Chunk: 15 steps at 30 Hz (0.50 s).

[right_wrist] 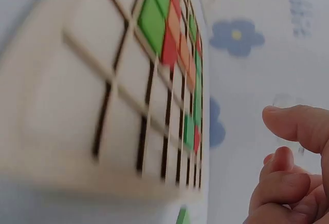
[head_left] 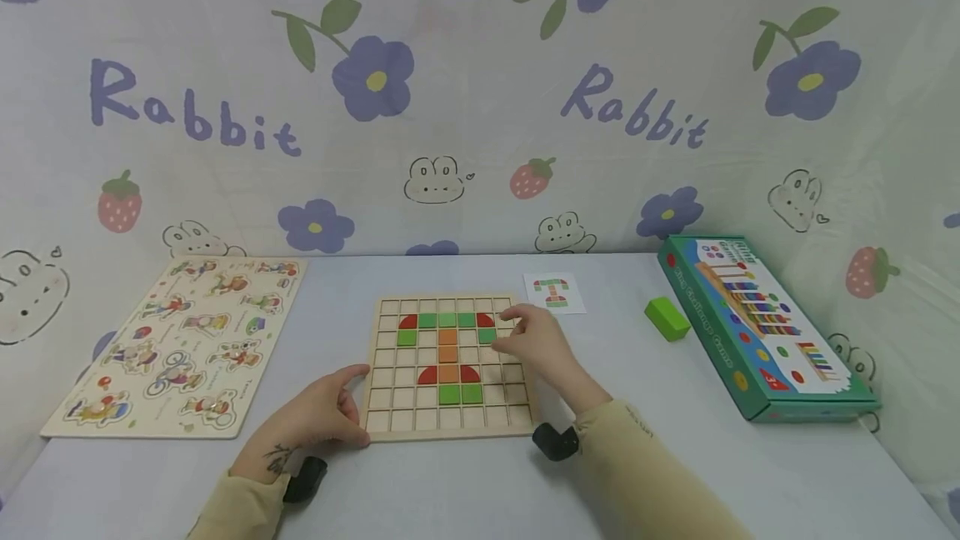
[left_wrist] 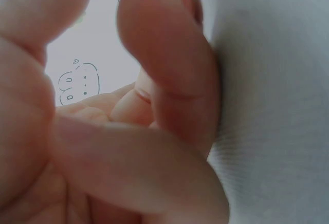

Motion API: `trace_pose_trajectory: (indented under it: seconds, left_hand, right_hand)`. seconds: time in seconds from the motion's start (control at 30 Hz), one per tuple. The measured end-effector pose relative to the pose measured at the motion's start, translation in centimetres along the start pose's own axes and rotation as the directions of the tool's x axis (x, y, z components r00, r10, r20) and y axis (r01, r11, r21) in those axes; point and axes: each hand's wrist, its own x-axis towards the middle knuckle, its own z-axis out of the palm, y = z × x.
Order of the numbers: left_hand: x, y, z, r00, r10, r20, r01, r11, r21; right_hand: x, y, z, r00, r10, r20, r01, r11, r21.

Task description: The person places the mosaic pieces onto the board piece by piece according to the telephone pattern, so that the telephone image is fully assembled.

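Observation:
A wooden grid board point(head_left: 472, 419) lies on the table, with red quarter-round, green square and orange square pieces in its cells. My left hand point(head_left: 311, 415) rests at the board's left edge, index finger and thumb spread apart and touching it. The left wrist view shows bent fingers point(left_wrist: 169, 70) close up, with only a sliver of the board at the top. Over the board's upper right is my right hand point(head_left: 543, 348), beside a red piece point(head_left: 485, 321) and a green square point(head_left: 487, 336). Its thumb and index stand apart, with nothing visible between them, also in the right wrist view.
A small pattern card point(head_left: 573, 300) lies behind the board. To the right are a bright green block point(head_left: 667, 319) and a green game box point(head_left: 757, 332). A wooden picture puzzle board point(head_left: 187, 348) lies at the left. A printed curtain point(head_left: 480, 107) hangs behind the table.

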Motion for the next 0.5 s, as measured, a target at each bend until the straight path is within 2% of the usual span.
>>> trace_pose_trajectory:
  seconds: [0.2, 0.37, 0.5]
  left_hand:
    - [-0.1, 0.0, 0.0, 1.0, -0.009, 0.006, 0.009, 1.0, -0.005]
    - [0.0, -0.1, 0.0, 1.0, -0.006, 0.007, 0.006, 1.0, -0.006]
    - [0.0, -0.2, 0.0, 1.0, -0.005, 0.009, 0.005, 1.0, -0.01]
  right_hand:
    - [2.4, 3.3, -2.0, 0.985, 0.143, -0.094, -0.141, 0.989, 0.037]
    - [3.0, 4.8, -2.2, 0.965, 0.238, -0.109, -0.232, 0.971, 0.062]
    - [3.2, 5.4, -2.0, 0.957, 0.268, -0.108, -0.262, 0.963, 0.062]
